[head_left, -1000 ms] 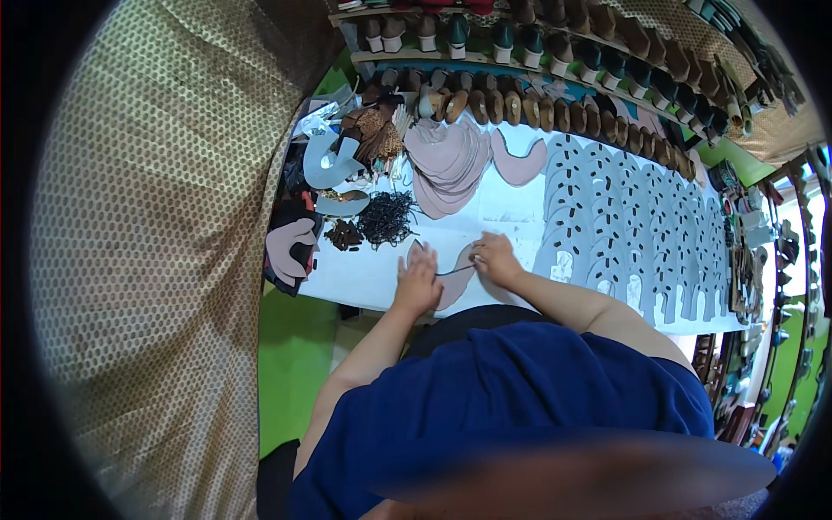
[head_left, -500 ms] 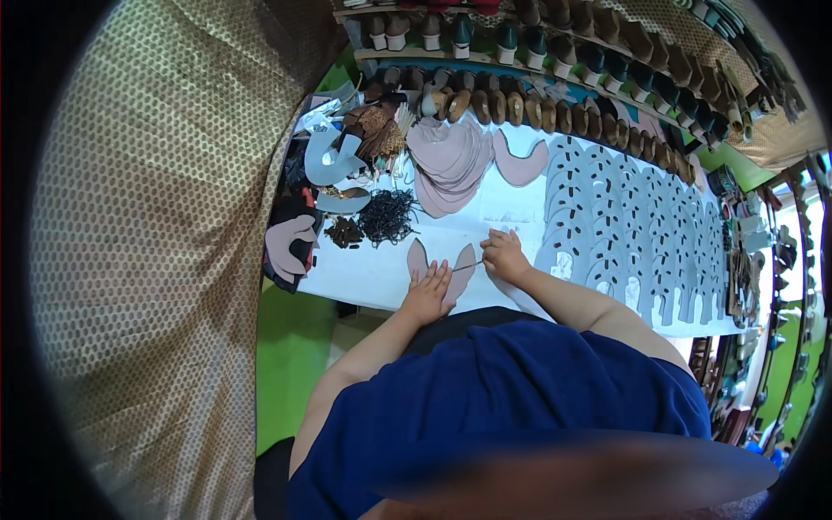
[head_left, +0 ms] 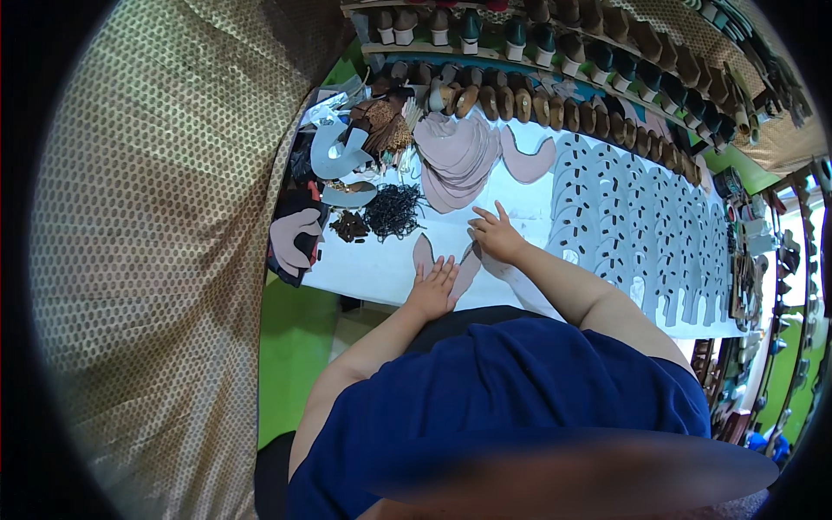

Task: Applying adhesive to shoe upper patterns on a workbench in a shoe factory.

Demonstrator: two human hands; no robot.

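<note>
A pink-grey U-shaped cut piece (head_left: 464,276), with a darker inner edge, lies on the white table in front of me. My left hand (head_left: 432,288) rests flat on its lower curve, fingers stretched out and covering part of it. Just beyond the piece's right tip is my right hand (head_left: 497,236), fingers spread apart. No thin dark strip shows in it, though its underside is hidden. Left of these lie a tangled heap of black cords (head_left: 394,211) and a small pile of dark brown bits (head_left: 349,227).
Stacked pink-grey pieces (head_left: 455,165) and a single U-shaped one (head_left: 529,162) lie farther back. Overlapping grey pieces (head_left: 598,212) with small dark bits cover the table's right. Shoe shelves (head_left: 520,61) stand behind; a patterned curtain (head_left: 173,260) hangs left.
My right hand has risen slightly away from the piece, its fingers spreading. The thin dark strip seen between it and the piece no longer shows. My left hand stays on the piece.
</note>
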